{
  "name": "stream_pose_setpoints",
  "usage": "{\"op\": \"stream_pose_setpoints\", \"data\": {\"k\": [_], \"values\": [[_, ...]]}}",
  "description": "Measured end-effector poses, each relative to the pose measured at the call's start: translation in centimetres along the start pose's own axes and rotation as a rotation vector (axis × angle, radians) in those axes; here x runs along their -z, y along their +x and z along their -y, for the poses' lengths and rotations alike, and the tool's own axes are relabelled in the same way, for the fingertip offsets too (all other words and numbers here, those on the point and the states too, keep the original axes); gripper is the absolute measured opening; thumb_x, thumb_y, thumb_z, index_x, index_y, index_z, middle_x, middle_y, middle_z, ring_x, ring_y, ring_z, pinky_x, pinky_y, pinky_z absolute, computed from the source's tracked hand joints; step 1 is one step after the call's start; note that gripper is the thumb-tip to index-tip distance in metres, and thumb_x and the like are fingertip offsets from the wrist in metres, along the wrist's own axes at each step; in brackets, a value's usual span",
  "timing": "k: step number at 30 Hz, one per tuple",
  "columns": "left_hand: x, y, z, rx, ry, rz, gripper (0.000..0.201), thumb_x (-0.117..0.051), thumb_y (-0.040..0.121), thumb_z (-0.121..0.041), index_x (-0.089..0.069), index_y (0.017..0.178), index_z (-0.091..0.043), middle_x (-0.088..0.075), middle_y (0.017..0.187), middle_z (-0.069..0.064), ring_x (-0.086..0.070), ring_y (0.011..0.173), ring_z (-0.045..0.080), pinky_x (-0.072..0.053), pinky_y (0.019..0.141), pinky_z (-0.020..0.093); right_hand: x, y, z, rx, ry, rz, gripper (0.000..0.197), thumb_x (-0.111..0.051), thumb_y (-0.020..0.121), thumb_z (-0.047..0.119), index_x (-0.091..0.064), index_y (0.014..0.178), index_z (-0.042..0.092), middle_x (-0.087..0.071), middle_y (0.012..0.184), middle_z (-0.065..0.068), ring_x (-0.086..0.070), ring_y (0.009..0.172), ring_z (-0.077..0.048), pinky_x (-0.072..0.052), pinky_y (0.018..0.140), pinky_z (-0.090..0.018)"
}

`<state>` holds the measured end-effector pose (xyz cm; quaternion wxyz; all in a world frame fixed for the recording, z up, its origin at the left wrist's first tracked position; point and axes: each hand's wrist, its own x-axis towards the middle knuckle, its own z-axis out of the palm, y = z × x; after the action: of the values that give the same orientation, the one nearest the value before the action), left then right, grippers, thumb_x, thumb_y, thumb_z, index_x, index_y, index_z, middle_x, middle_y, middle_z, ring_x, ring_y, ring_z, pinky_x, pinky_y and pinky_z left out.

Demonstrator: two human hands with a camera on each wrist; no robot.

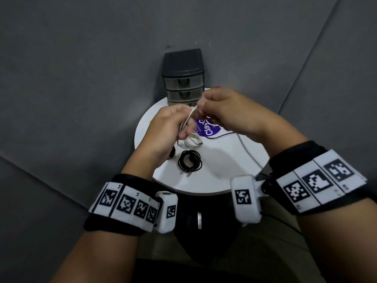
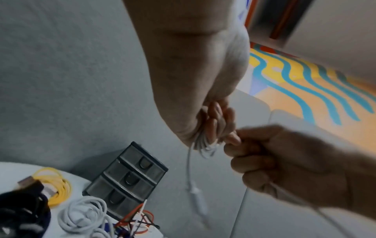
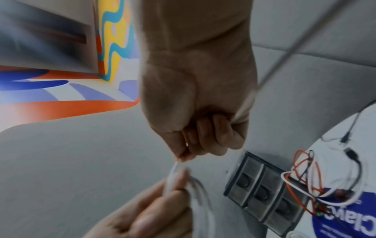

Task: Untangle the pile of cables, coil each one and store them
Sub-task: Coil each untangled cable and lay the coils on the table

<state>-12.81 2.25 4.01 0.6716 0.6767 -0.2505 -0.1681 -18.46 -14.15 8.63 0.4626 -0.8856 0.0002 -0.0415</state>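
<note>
Above the round white table, my left hand grips a bundle of loops of a thin white cable. My right hand pinches a strand of the same cable just beside the left fingers. In the left wrist view the white cable hangs from my left hand, with an inline piece dangling below, and my right hand is closed on it. From my right hand a strand of the white cable runs back past the wrist. A tangle of red, white and black wires lies on the table.
A coiled white cable and a coiled black cable lie on the table under my hands. A yellow coil lies at the table's left. A small dark drawer unit with three shut drawers stands at the back edge. Grey cushions surround the table.
</note>
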Motion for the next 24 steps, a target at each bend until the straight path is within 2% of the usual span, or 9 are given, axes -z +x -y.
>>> {"op": "stream_pose_setpoints", "data": {"k": [2, 5, 8, 11, 14, 16, 18, 20, 24], "values": [[-0.1, -0.3, -0.5, 0.031, -0.175, 0.067, 0.037, -0.037, 0.106, -0.012, -0.066, 0.095, 0.008, -0.037, 0.051, -0.002, -0.024, 0.046, 0.009, -0.024, 0.049, 0.023, 0.5, 0.1, -0.8, -0.006, 0.039, -0.079, 0.031, -0.054, 0.102, 0.03, -0.058, 0.077, 0.013, -0.049, 0.053, 0.015, -0.037, 0.046, -0.001, -0.028, 0.054, -0.025], [-0.1, -0.4, -1.4, 0.021, -0.293, 0.12, 0.037, -0.037, 0.108, -0.017, -0.067, 0.099, 0.002, -0.033, 0.054, -0.006, -0.023, 0.047, 0.006, -0.023, 0.047, 0.019, 0.0, -0.3, -1.6, -0.001, 0.193, -0.09, 0.03, -0.047, 0.107, 0.031, -0.05, 0.082, 0.014, -0.037, 0.058, 0.01, -0.03, 0.049, -0.005, -0.026, 0.049, -0.023], [0.0, 0.2, -1.8, -0.006, -0.41, -0.005, 0.034, -0.039, 0.109, -0.018, -0.064, 0.107, 0.004, -0.053, 0.061, -0.007, -0.029, 0.042, 0.002, -0.024, 0.046, 0.015, -1.3, -1.0, -1.9, -0.029, 0.18, 0.027, 0.031, -0.041, 0.109, 0.024, -0.05, 0.084, 0.009, -0.036, 0.055, 0.009, -0.029, 0.047, -0.008, -0.025, 0.045, -0.023], [0.0, 0.9, -1.9, -0.051, -0.506, -0.155, 0.03, -0.042, 0.109, -0.017, -0.065, 0.106, 0.003, -0.073, 0.08, 0.001, -0.054, 0.05, 0.002, -0.041, 0.051, 0.013, -2.5, -1.5, -1.2, 0.004, 0.035, 0.177, 0.031, -0.044, 0.107, 0.021, -0.053, 0.079, 0.012, -0.04, 0.051, 0.016, -0.034, 0.047, -0.002, -0.03, 0.048, -0.016], [0.0, 1.2, -1.6, -0.068, -0.343, -0.202, 0.027, -0.041, 0.109, -0.014, -0.063, 0.114, 0.002, -0.078, 0.094, 0.008, -0.074, 0.08, 0.011, -0.053, 0.067, 0.017, -2.7, -1.4, -0.1, 0.068, -0.141, 0.244, 0.033, -0.05, 0.104, 0.024, -0.055, 0.072, 0.018, -0.045, 0.059, 0.012, -0.04, 0.056, -0.005, -0.035, 0.061, -0.026], [0.2, 1.3, -1.0, -0.069, -0.078, -0.18, 0.026, -0.04, 0.11, -0.013, -0.062, 0.117, -0.001, -0.078, 0.094, 0.004, -0.075, 0.082, 0.013, -0.055, 0.067, 0.02, -2.3, -1.5, 0.9, 0.115, -0.254, 0.265, 0.034, -0.053, 0.102, 0.022, -0.057, 0.068, 0.023, -0.049, 0.065, 0.011, -0.045, 0.064, -0.005, -0.039, 0.068, -0.03], [0.8, 1.2, -0.5, -0.067, 0.186, -0.1, 0.026, -0.042, 0.109, -0.015, -0.066, 0.109, -0.004, -0.074, 0.083, -0.002, -0.069, 0.069, 0.011, -0.051, 0.062, 0.022, -1.6, -1.4, 1.5, 0.149, -0.289, 0.234, 0.029, -0.056, 0.101, 0.02, -0.062, 0.072, 0.021, -0.053, 0.069, 0.012, -0.049, 0.068, -0.003, -0.04, 0.07, -0.026], [1.3, 0.8, 0.0, -0.026, 0.283, -0.011, 0.03, -0.042, 0.108, -0.017, -0.064, 0.093, -0.002, -0.063, 0.066, 0.0, -0.053, 0.055, 0.011, -0.041, 0.056, 0.025, -0.7, -1.1, 1.7, 0.177, -0.298, 0.121, 0.024, -0.057, 0.1, 0.02, -0.068, 0.079, 0.017, -0.058, 0.068, 0.012, -0.051, 0.064, 0.0, -0.037, 0.063, -0.02], [1.6, 0.0, -0.8, 0.025, 0.046, 0.053, 0.036, -0.038, 0.102, -0.008, -0.068, 0.091, 0.007, -0.036, 0.049, -0.001, -0.022, 0.046, 0.013, -0.017, 0.049, 0.028, 1.1, -0.4, 0.9, 0.195, -0.307, -0.117, 0.023, -0.058, 0.1, 0.028, -0.066, 0.082, 0.019, -0.055, 0.063, 0.011, -0.046, 0.058, -0.001, -0.034, 0.057, -0.024]]}}
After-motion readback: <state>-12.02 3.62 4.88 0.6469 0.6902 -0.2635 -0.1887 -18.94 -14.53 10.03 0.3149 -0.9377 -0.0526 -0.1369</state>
